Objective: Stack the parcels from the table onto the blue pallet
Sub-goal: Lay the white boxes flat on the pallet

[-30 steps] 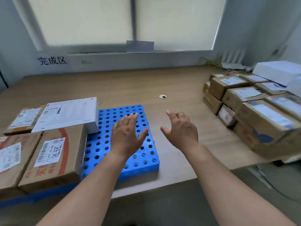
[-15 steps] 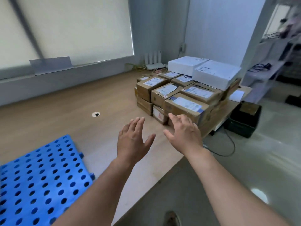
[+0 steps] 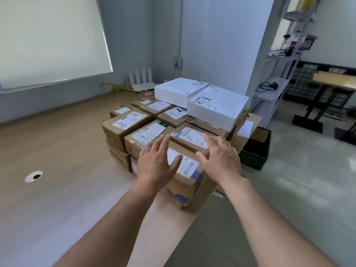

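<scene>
Forearms are lying across the bottom of the view above the wooden surface (image 3: 67, 189), and both hands are hovering spread, fingers straight, holding nothing: the left hand (image 3: 156, 164) is hanging over the near-left part of the nearest parcel (image 3: 185, 182), the right hand (image 3: 219, 160) over its far-right edge, though I cannot tell whether either palm is touching the cardboard. That parcel, a brown carton with blue print and a white label, is sitting at the corner of the surface, packed tight against the neighbouring parcels (image 3: 127, 124) behind it and to its left. Doing this pick well is likely calling for one hand down each opposite side wall, thumbs on top, then a straight lift so the neighbours are not getting dragged along. Further back, two white boxes (image 3: 217, 106) are resting on the rear cartons and are better being left alone for now. The blue pallet is not showing in this view, so the carry is going to need a turn away from this stack
</scene>
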Available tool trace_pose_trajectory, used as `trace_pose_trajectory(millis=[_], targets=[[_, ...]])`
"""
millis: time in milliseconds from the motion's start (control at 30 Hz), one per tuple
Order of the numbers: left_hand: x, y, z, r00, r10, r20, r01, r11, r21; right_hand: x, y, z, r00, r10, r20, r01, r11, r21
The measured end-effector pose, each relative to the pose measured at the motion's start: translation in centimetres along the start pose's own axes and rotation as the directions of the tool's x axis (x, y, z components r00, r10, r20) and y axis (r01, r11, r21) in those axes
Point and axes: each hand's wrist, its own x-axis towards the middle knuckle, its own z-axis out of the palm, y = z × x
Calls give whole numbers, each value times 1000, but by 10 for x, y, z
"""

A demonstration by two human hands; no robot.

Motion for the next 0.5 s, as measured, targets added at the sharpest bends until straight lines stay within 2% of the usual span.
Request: trace_pose_trajectory(millis=[200,367,500], targets=[[79,31,45,1000,8,29,-7,1000,-23,77,49,12,999,47,-19,-47,999,-19],[116,57,72,998,-2,68,4,1000,-29,115,89,25,995,98,-2,-98,994,40],[147,76,91,996,-49,69,51,998,-29,150,121,31,999,43,-27,-41,996,80]])
